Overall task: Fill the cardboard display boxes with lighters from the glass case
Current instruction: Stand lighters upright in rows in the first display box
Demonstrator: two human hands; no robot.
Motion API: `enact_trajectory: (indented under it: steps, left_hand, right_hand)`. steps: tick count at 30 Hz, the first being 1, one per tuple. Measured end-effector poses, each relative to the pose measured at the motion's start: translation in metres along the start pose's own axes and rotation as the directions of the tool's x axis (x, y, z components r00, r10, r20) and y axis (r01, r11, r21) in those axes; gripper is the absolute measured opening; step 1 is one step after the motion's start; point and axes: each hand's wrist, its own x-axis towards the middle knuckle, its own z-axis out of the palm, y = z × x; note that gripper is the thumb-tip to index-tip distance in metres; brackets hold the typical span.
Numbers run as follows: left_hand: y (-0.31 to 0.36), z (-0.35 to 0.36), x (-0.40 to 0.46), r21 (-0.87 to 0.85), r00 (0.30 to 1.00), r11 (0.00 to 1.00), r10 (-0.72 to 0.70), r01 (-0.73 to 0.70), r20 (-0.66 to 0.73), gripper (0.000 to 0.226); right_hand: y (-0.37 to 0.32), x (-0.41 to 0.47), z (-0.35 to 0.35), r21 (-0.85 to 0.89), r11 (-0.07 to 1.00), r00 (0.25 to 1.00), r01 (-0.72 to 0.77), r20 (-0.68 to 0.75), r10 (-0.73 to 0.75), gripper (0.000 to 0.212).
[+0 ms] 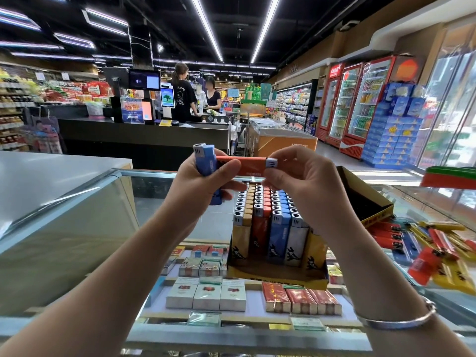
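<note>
My left hand grips blue lighters upright, above the glass case. An orange lighter lies sideways between both hands; my right hand pinches its silver end, and my left thumb rests on its other end. Below them a yellow cardboard display box stands on the glass case, packed with rows of tan, red, blue and white lighters. A second cardboard box, dark inside, stands behind my right wrist.
Loose red, yellow and blue lighters lie scattered on the glass at the right. Cigarette packs fill the shelves under the glass. A grey counter sits to the left. Two people stand at a far checkout.
</note>
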Motion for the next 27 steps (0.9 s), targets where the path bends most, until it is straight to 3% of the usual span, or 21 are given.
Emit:
enact_trajectory:
  steps: [4,7,11,14,18,22,27]
  left_hand:
    - [0.001,0.002,-0.003,0.114,0.998,0.993,0.001,-0.008,0.067,0.038]
    - [0.0,0.003,-0.004,0.175,0.994,0.984,0.002,-0.021,0.112,0.033]
    - [-0.001,-0.001,-0.003,0.267,0.998,0.964,-0.012,-0.003,0.056,0.023]
    - [-0.005,-0.003,0.0,0.342,0.995,0.938,-0.077,0.052,0.06,0.007]
    - [-0.009,-0.003,-0.001,0.448,0.981,0.889,-0.157,0.091,0.111,0.005]
    - [-0.01,-0.002,0.0,0.473,0.972,0.874,-0.191,0.107,0.133,0.008]
    - [-0.013,-0.003,0.001,0.516,0.973,0.847,-0.209,0.131,0.095,0.005]
  right_hand:
    - [-0.001,0.0,-0.002,0.183,0.983,1.0,-0.018,-0.021,0.023,0.016]
    - [-0.003,-0.001,-0.005,0.305,0.952,0.993,0.005,-0.113,0.031,0.019]
    - [-0.003,-0.001,-0.012,0.374,0.928,0.975,0.007,-0.207,0.076,0.026]
    - [-0.004,-0.001,-0.012,0.298,0.954,0.99,0.018,-0.136,0.024,0.023]
    - [-0.004,-0.004,-0.008,0.044,0.994,0.994,0.103,-0.034,-0.101,0.019]
    - [-0.004,-0.006,-0.004,-0.107,0.986,0.985,0.13,0.129,-0.116,0.023]
    - [-0.003,-0.004,-0.007,-0.116,0.983,0.978,0.141,0.168,-0.121,0.024]
